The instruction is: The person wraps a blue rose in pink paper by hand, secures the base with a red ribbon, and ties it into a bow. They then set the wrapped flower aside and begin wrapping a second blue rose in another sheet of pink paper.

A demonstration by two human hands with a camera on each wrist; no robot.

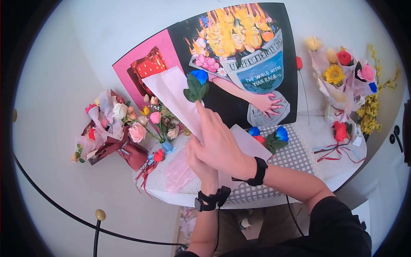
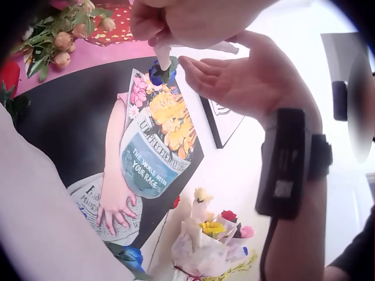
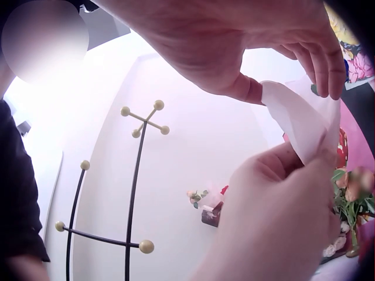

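Observation:
My left hand pinches the lower part of a folded pale pink paper. Above it my right hand has its fingers extended, with the thumb touching the paper's edge in the right wrist view. A blue rose with green leaves stands out beside the paper, just past the right fingertips; its stem is hidden by paper and hands. In the left wrist view the left hand is curled at the paper.
Another pale sheet and blue roses lie on the patterned cloth. Bouquets stand left and right; a large painted board leans behind. A red ribboned rose is at right, a black rack at lower left.

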